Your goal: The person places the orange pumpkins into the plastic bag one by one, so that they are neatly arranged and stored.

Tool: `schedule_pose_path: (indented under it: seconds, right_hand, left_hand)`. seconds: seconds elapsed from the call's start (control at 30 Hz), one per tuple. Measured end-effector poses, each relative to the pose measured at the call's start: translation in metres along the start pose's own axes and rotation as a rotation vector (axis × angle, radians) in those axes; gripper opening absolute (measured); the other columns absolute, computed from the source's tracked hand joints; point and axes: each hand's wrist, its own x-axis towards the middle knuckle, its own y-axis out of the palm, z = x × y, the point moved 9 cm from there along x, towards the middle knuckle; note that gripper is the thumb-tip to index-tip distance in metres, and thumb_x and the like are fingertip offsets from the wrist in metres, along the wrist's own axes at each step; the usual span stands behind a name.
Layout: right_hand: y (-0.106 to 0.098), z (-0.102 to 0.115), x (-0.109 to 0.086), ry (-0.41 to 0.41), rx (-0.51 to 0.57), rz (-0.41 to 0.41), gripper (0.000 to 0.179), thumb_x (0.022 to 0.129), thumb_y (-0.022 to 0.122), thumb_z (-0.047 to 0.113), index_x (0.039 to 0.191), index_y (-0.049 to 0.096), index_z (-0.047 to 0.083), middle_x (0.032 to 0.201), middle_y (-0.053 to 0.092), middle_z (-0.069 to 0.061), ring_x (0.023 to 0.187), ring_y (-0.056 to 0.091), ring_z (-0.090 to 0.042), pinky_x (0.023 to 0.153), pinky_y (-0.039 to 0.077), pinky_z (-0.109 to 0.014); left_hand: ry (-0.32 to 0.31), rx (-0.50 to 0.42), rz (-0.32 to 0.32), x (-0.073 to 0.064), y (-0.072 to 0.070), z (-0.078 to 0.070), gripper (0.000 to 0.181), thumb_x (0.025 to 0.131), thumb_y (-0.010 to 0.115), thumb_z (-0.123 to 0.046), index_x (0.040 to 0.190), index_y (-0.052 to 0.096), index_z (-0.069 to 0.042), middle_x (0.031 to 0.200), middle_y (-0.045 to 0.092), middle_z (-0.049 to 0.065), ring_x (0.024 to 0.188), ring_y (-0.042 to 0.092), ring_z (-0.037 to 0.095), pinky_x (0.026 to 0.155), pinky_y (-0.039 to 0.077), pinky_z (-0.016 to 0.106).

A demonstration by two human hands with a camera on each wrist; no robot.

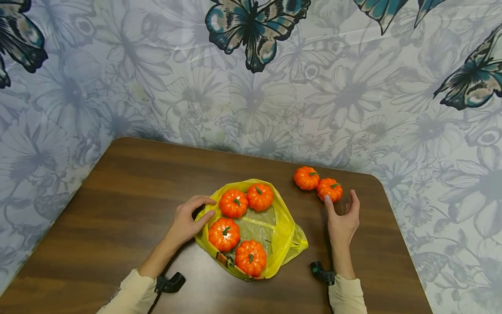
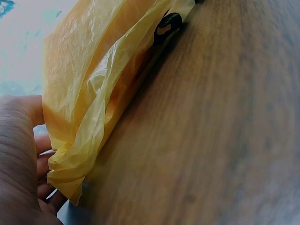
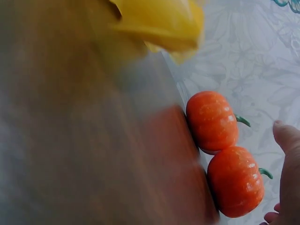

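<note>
Your right hand (image 1: 343,222), thumb and fingers spread wide and holding nothing, hovers beside a glossy, ribbed orange pumpkin (image 1: 328,192) that touches its matching orange twin (image 1: 306,179) near the far edge of the brown wood-grain table (image 1: 149,174). Your left hand (image 1: 188,220) curves over the rim of a thin yellow plastic bag (image 1: 288,231), thumb and forefinger apart; whether it grips the film, you cannot tell. Four similar shiny orange pumpkins (image 1: 259,197) sit inside the bag. The pumpkins look hard and probably light, their glossy skin likely to slip under a loose touch: take one round its ribbed sides, sparing the slim green stem (image 3: 266,173), which could snap. The bag looks limp and easily torn, best held by its rim.
</note>
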Motion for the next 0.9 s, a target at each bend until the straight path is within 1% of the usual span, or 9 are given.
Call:
schedule_pose_path:
  seconds: [0.07,0.23,0.33,0.43,0.57,0.67,0.73,0.8,0.9]
  right_hand:
    - [0.003,-0.005,0.003,0.018,-0.018,0.031,0.083,0.087,0.089,0.028,0.157,0.047,0.013,0.162,0.048,-0.008,0.152,0.042,-0.023,0.126,0.033,-0.045]
    - [0.014,-0.015,0.011,0.049,-0.042,0.122,0.092,0.086,0.09,0.032,0.161,0.041,0.012,0.165,0.043,-0.006,0.155,0.038,-0.02,0.127,0.031,-0.044]
    - [0.019,-0.021,0.017,0.06,-0.058,0.154,0.092,0.085,0.09,0.029,0.161,0.041,0.012,0.165,0.043,-0.007,0.155,0.039,-0.022,0.127,0.032,-0.043]
    - [0.023,-0.022,0.022,0.052,-0.051,0.176,0.089,0.085,0.09,0.024,0.16,0.043,0.011,0.164,0.045,-0.009,0.154,0.04,-0.023,0.126,0.033,-0.042]
    - [0.026,-0.015,0.026,0.026,-0.021,0.211,0.086,0.085,0.089,0.014,0.158,0.045,0.006,0.162,0.046,-0.013,0.153,0.041,-0.025,0.126,0.033,-0.045]
    - [0.026,0.002,0.023,0.022,0.006,0.238,0.084,0.085,0.087,0.007,0.157,0.044,0.0,0.161,0.045,-0.02,0.152,0.042,-0.033,0.125,0.033,-0.048]
    - [0.025,0.013,0.019,0.03,0.021,0.254,0.082,0.085,0.086,0.004,0.156,0.044,-0.002,0.159,0.046,-0.022,0.15,0.043,-0.036,0.125,0.034,-0.049]
    - [0.023,0.02,0.017,0.029,0.029,0.263,0.081,0.086,0.085,0.004,0.156,0.043,-0.002,0.158,0.046,-0.023,0.148,0.044,-0.039,0.124,0.036,-0.046]
    - [0.021,0.022,0.016,0.025,0.036,0.26,0.081,0.087,0.084,0.003,0.156,0.043,-0.001,0.157,0.047,-0.024,0.144,0.046,-0.04,0.123,0.039,-0.041]
  left_hand:
    - [-0.004,-0.005,0.006,0.0,0.001,0.001,0.024,0.09,0.083,-0.015,0.114,0.078,-0.014,0.122,0.076,0.002,0.119,0.069,0.026,0.109,0.047,0.025]
    - [-0.004,-0.008,0.004,0.0,-0.002,0.0,0.024,0.089,0.084,-0.014,0.113,0.078,-0.013,0.121,0.076,0.003,0.119,0.069,0.026,0.109,0.045,0.021]
    - [-0.004,-0.003,0.002,0.0,-0.004,-0.001,0.024,0.089,0.084,-0.013,0.112,0.078,-0.014,0.121,0.076,0.003,0.119,0.069,0.026,0.109,0.044,0.018]
    - [-0.003,-0.005,0.002,-0.001,-0.005,-0.001,0.024,0.089,0.084,-0.013,0.112,0.078,-0.013,0.121,0.076,0.002,0.119,0.069,0.026,0.109,0.042,0.016]
    - [0.008,-0.006,-0.004,-0.002,-0.005,-0.002,0.025,0.088,0.084,-0.013,0.112,0.078,-0.013,0.12,0.076,0.002,0.119,0.07,0.027,0.109,0.041,0.013]
    - [0.017,-0.006,-0.008,-0.003,-0.004,-0.003,0.025,0.088,0.084,-0.012,0.112,0.078,-0.012,0.119,0.076,0.003,0.118,0.07,0.028,0.109,0.04,0.012]
    - [0.016,-0.005,-0.009,-0.003,-0.003,-0.002,0.025,0.088,0.084,-0.012,0.112,0.078,-0.012,0.119,0.076,0.003,0.118,0.07,0.028,0.109,0.04,0.012]
    - [0.014,-0.004,-0.008,-0.002,-0.002,-0.002,0.025,0.088,0.084,-0.012,0.112,0.078,-0.013,0.12,0.076,0.002,0.119,0.07,0.028,0.109,0.04,0.013]
    - [0.005,-0.005,-0.001,-0.001,-0.001,-0.002,0.025,0.089,0.084,-0.014,0.113,0.078,-0.014,0.121,0.076,0.001,0.12,0.069,0.027,0.11,0.041,0.014]
